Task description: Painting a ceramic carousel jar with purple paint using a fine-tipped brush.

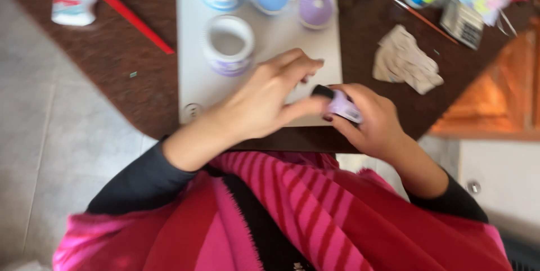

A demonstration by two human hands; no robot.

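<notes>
A small lilac bottle (pixel 344 106) is gripped in the right hand (pixel 371 122), low in the middle. Its black cap (pixel 322 91) is pinched by the left hand (pixel 264 99). Paint could be spilled on the white board (pixel 191 80) if the bottle is tipped.

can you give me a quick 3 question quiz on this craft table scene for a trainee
1. True or false: the right hand holds a small lilac bottle with a dark cap.
2. What does the left hand rest over? A) the white board B) the red pencil C) the crumpled beige cloth
3. Fill in: the open white cup nearest the left hand stands on the ____.

Key: 1 true. 2 A. 3 white board.
</notes>
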